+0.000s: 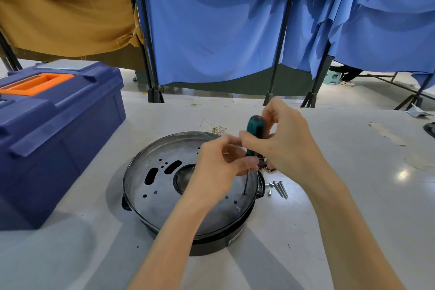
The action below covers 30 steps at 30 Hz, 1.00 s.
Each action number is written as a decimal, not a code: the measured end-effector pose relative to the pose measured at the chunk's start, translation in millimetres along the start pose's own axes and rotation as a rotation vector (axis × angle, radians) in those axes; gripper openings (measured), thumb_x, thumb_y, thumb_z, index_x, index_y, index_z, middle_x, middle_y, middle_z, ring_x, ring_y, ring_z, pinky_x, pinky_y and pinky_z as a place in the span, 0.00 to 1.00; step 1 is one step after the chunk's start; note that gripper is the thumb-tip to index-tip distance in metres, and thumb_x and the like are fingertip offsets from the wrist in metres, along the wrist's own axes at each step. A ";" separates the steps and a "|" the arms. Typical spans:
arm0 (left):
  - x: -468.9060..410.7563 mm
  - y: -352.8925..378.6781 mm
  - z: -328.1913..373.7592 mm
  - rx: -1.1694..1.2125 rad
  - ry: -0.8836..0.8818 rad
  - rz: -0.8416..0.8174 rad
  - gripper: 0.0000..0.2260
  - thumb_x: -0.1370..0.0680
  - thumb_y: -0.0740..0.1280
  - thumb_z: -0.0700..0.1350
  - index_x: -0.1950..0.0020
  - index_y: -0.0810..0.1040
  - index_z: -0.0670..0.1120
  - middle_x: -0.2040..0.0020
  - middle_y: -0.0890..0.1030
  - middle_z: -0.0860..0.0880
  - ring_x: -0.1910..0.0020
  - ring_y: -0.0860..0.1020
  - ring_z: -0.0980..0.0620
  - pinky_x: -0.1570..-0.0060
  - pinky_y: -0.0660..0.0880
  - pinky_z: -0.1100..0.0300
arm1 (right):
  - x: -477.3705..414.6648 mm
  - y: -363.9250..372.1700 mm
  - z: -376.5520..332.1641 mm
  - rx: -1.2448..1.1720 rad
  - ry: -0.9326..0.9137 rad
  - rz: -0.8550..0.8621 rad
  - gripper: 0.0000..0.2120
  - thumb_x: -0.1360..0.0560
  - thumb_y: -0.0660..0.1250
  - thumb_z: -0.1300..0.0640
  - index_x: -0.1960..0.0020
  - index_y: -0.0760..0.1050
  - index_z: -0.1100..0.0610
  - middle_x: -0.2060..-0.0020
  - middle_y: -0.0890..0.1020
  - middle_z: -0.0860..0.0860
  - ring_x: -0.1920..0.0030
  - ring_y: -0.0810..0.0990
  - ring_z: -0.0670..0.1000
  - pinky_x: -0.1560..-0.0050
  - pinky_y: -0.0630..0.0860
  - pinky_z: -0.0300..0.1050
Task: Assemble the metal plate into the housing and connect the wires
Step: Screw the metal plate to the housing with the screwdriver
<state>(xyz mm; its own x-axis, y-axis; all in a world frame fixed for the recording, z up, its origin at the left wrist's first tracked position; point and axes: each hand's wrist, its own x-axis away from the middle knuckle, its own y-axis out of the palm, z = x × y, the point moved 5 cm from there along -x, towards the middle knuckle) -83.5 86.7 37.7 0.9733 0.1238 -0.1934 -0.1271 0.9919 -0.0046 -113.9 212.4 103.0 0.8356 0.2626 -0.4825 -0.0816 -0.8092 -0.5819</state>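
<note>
Grips the teal-and-black-handled screwdriver [254, 130] upright with the right hand [284, 146], fingers curled round the handle for turning. Pinches its thin shaft between fingertips of the left hand [219, 165], probably to steady the tip in a rim hole of the round grey perforated metal plate [162, 186]. Has that plate lying flat inside the round black housing [211, 242] on the white table [353, 195]. Has loose silver screws [280, 188] just beside the housing, likely for easy reach, and thin pale wires [213, 126] behind it, seemingly unconnected.

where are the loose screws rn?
Head view, right of centre: the loose screws lie on the white table, just off the right rim of the housing.
</note>
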 end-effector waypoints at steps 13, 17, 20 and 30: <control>0.9 4.8 -2.3 -0.092 -0.007 -0.005 0.09 0.29 0.76 0.39 0.53 0.80 0.45 0.60 0.85 0.48 0.59 0.85 0.47 0.51 0.81 0.52 | -0.1 -13.5 -2.3 -0.089 0.002 0.092 0.21 0.33 0.77 0.46 0.60 0.71 0.59 0.68 0.78 0.52 0.78 0.78 0.49 0.75 0.77 0.44; 1.9 6.2 -1.6 -0.022 -0.006 -0.092 0.08 0.23 0.64 0.29 0.49 0.80 0.38 0.57 0.85 0.43 0.57 0.85 0.47 0.54 0.81 0.60 | 1.3 -12.1 -3.0 -0.091 -0.049 -0.022 0.17 0.31 0.75 0.44 0.49 0.79 0.53 0.56 0.81 0.44 0.74 0.81 0.47 0.68 0.80 0.40; 1.5 2.6 0.3 -0.004 -0.022 -0.122 0.08 0.23 0.66 0.32 0.47 0.80 0.42 0.54 0.85 0.43 0.55 0.85 0.47 0.50 0.81 0.57 | 1.6 -8.8 -5.0 -0.162 -0.084 -0.059 0.11 0.30 0.76 0.50 0.51 0.81 0.54 0.58 0.83 0.48 0.75 0.82 0.48 0.68 0.81 0.40; 0.3 2.3 -3.2 0.017 -0.013 -0.083 0.08 0.23 0.63 0.28 0.49 0.78 0.37 0.58 0.85 0.41 0.57 0.85 0.46 0.55 0.81 0.58 | 1.2 -5.8 -5.0 -0.048 -0.068 -0.041 0.16 0.31 0.74 0.43 0.49 0.80 0.53 0.57 0.80 0.43 0.69 0.81 0.45 0.61 0.81 0.46</control>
<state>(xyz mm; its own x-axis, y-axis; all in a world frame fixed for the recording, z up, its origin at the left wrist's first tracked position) -84.1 88.9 34.5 0.9828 0.0410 -0.1800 -0.0423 0.9991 -0.0033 -109.7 214.7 109.1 0.7988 0.3301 -0.5029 -0.0203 -0.8207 -0.5709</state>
